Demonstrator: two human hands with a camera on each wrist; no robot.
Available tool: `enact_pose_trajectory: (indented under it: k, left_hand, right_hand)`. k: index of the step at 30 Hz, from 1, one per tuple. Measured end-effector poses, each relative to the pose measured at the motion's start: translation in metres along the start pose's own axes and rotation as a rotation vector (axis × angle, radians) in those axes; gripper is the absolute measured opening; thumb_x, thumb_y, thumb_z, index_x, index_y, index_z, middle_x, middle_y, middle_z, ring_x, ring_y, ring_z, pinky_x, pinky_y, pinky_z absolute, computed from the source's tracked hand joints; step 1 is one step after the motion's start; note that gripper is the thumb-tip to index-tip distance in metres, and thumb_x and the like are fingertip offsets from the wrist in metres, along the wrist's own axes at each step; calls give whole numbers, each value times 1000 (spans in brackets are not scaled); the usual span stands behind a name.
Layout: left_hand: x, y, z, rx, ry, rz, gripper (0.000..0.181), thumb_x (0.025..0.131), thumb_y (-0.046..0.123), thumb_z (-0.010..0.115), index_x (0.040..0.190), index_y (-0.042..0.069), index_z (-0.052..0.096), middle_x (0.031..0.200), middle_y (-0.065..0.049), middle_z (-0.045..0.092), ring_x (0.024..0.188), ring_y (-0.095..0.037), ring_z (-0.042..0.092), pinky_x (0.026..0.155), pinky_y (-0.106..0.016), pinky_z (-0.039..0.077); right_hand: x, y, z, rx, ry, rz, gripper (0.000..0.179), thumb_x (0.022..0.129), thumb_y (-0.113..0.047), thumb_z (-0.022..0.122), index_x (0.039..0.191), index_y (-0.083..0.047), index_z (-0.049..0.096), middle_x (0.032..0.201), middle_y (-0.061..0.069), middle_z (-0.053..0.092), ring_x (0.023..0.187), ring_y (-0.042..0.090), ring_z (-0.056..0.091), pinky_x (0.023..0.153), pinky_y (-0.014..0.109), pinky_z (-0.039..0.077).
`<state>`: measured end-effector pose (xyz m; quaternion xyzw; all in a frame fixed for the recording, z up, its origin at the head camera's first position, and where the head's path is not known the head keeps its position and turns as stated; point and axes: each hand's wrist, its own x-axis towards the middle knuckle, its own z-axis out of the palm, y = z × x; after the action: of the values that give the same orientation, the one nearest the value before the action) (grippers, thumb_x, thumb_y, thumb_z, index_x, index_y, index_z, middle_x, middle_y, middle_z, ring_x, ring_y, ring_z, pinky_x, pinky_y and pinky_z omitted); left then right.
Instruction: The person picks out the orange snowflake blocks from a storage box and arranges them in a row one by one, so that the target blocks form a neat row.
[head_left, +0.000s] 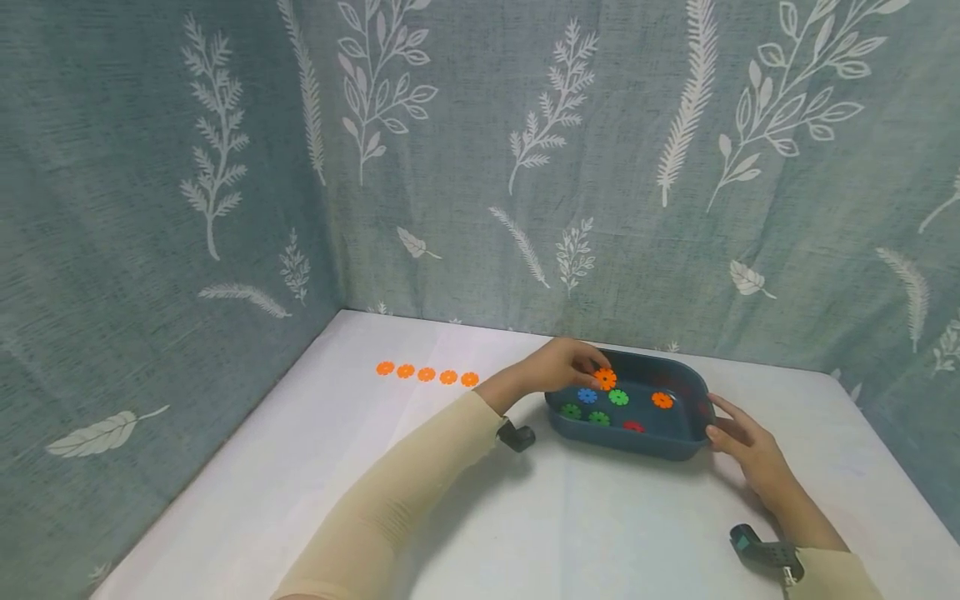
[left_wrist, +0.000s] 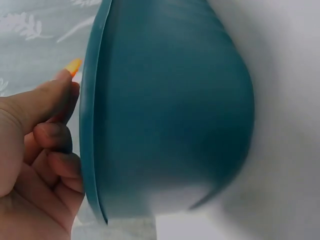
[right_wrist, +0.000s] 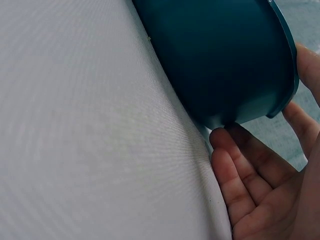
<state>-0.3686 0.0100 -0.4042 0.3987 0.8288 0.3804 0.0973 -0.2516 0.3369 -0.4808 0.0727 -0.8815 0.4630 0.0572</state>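
Observation:
A dark teal tray [head_left: 622, 439] stands on the white table, holding several flower-shaped plastic discs in blue, green [head_left: 618, 397], red [head_left: 633, 426] and orange [head_left: 662, 400]. Over its left part, my left hand [head_left: 564, 365] pinches an orange flower disc [head_left: 605, 379] between thumb and fingertips. Only that disc's edge [left_wrist: 74, 66] shows past the tray's rim in the left wrist view. My right hand [head_left: 752, 454] holds the tray's right end. In the right wrist view its thumb is at the rim and its lower fingers [right_wrist: 227, 172] touch the outer wall.
Left of the tray, several orange flower discs [head_left: 427, 374] lie in a spaced row on the white table [head_left: 315, 467]. Leaf-patterned fabric [head_left: 465, 167] hangs behind the table and along its left side. Each wrist wears a dark strapped device [head_left: 761, 552].

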Motion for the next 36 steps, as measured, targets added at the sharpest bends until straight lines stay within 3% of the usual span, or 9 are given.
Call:
enact_pose_trajectory:
  k: [5,11,17,28,36]
  left_hand:
    - [-10,-5,-7,-31,56,-30,32,85,19,77,116,18,70,94,11,68,87,-3,63,71,-23,52]
    - [-23,-11,-18,-72,114,-53,30,85,18,77,114,18,71,97,8,69,88,-5,64,71,-25,52]
    - [-37,-20,-28,-120,147,-80,29,85,17,77,113,18,71,98,6,69,86,-10,65,70,-29,53]
    - [-66,-38,-52,-75,223,-159,30,85,20,78,114,20,70,91,4,69,84,-13,66,74,-33,52]
    - [-88,-57,-66,-63,245,-203,30,86,20,76,116,20,69,91,4,70,85,-14,65,73,-36,52]
  right_hand:
    - [0,0,0,0,2,-7,61,101,-29,53,153,-7,28,137,34,45,90,-6,57,78,26,47]
    - [0,0,1,5,4,-18,60,102,-28,53,153,-7,28,135,35,46,90,-6,58,76,21,46]
    - [0,-3,0,45,-2,-29,60,102,-23,53,152,-3,27,133,37,47,89,-3,60,74,18,46]
    - [1,-1,0,57,3,-43,59,101,-19,53,151,-1,28,133,37,47,89,-3,60,74,18,47]
    - [1,-1,0,52,6,-42,59,101,-20,54,152,-2,28,134,36,46,91,-6,58,74,17,47]
